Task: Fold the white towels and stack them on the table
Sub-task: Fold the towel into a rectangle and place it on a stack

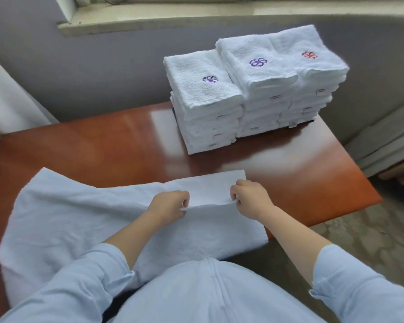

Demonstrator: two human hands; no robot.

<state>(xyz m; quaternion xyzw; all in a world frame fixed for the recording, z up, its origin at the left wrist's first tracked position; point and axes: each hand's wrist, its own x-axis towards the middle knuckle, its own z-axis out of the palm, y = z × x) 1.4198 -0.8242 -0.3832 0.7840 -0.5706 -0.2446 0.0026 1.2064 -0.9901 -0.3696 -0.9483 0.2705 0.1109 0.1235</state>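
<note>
- White terry towel (91, 220) lies spread over the near half of the table (103, 141). Its near edge hangs off toward your body.
- The towel's far right part is doubled over into a flat, smooth flap (210, 185).
- Your left hand (170, 203) is knuckles-up with the fingers curled, thumb and forefinger pinching the flap's near edge.
- Your right hand (250, 197) is in the same pose and pinches that same edge further right. The edge runs taut between the two pinches.
- Both forearms are bare. The light-blue sleeves (91, 283) end near the elbows.
- The table is glossy red-brown wood with hard window reflections.
- Three stacks of folded white towels sit at the far right of the table, pressed side by side: left stack (203, 106), middle stack (259, 89), right stack (313, 73).
- Their loop pile is coarse, the folds are rectangular, and small tags show on the edges facing you.
- Each top towel has one embroidered pinwheel emblem: purple on the left and middle, red on the right.
- Count: 1 loose towel, 3 stacks, 3 emblems. Towels per stack are too blurred to tell.
</note>
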